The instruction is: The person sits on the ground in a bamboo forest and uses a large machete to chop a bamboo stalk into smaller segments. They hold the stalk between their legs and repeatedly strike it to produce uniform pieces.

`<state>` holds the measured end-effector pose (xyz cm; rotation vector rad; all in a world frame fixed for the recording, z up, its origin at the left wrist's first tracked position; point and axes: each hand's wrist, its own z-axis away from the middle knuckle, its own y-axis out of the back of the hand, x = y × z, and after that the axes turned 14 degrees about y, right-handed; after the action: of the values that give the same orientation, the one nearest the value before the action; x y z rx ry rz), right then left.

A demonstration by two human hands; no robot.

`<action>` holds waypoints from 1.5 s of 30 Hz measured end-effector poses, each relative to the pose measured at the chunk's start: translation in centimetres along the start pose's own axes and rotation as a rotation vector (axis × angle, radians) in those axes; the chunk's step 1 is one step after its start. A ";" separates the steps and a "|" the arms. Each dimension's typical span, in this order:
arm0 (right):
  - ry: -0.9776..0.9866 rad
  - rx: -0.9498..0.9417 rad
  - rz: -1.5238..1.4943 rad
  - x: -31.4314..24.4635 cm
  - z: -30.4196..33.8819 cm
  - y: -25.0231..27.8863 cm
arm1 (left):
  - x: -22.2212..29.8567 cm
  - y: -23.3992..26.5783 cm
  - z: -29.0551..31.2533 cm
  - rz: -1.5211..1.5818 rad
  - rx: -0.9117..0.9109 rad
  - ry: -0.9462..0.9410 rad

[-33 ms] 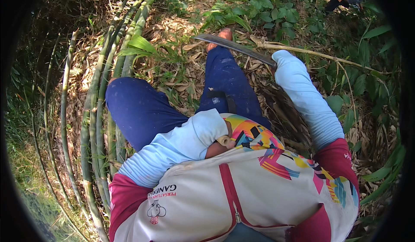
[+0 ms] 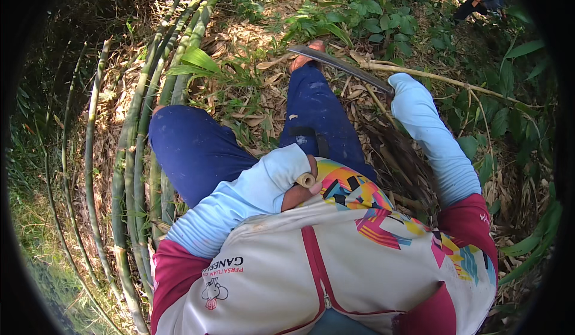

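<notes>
My left hand is held against the front of my shirt. It is closed around a short hollow bamboo piece, whose pale round cut end shows between thumb and fingers; its other end is hidden. Out to the right, my right hand is mostly hidden by the light blue sleeve. From it a long dark machete blade reaches left, across my bare foot as seen from above. The machete's handle is out of sight inside the closed hand.
Several long green bamboo stems lean along my left side. Dry leaves cover the ground, with a thin pale branch beyond my right hand. Green plants grow ahead and right. Part of another person shows at the far right.
My right hand and the machete have shifted slightly to the right and down. The left hand has turned a little, and more of the bamboo piece's open end shows.
</notes>
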<state>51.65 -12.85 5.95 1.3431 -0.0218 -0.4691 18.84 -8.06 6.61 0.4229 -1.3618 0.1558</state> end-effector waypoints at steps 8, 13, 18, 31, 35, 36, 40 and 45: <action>0.449 0.117 -0.430 -6.2 3.7 1.2 | -3.3 0.0 -1.4 0.288 0.199 -0.034; 0.747 0.193 -0.391 -8.6 5.4 0.2 | -5.8 -0.7 -2.4 0.198 0.230 0.200; 0.871 0.087 -0.038 -10.2 5.5 0.8 | -12.2 2.2 -3.5 0.516 -0.254 -0.072; 0.964 0.132 -0.109 -10.9 5.8 0.4 | -13.5 -0.3 -0.8 0.615 0.068 -0.019; 0.954 0.104 -0.097 -11.1 5.8 0.4 | -12.3 -0.4 -0.8 0.609 0.048 0.015; 0.957 0.112 -0.105 -11.1 5.9 0.3 | -11.3 -0.5 -0.7 0.591 0.055 0.028; 0.974 0.084 -0.083 -11.3 5.5 0.2 | -7.3 -0.8 -0.6 0.452 0.088 0.122; 0.989 0.012 0.037 -11.6 5.4 0.1 | -3.2 0.4 -1.3 0.189 0.070 0.318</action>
<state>39.65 -13.89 10.24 1.4616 0.7626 0.2622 19.18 -6.79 3.40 0.3119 -1.0832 0.4109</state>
